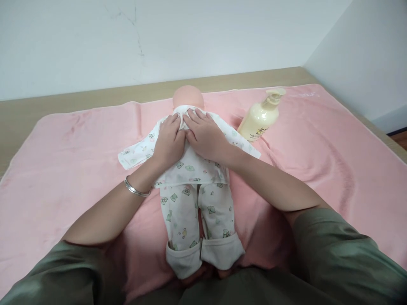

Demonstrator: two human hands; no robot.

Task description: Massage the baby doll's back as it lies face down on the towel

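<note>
Touching shirt (193,169), right hand (206,133) nearly flat

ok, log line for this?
left hand, right hand: on white patterned cloth top of bald doll | pale-yellow pump bottle: on pink blanket

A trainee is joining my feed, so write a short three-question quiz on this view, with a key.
1. Which forearm wears the silver bangle?
2. True or false: the left hand and right hand both lie on the printed top.
3. In the picture, the pump bottle is: (a) left of the doll; (b) right of it; (c) on the trousers.

Key: 1. Left; 2. True; 3. b.
</note>
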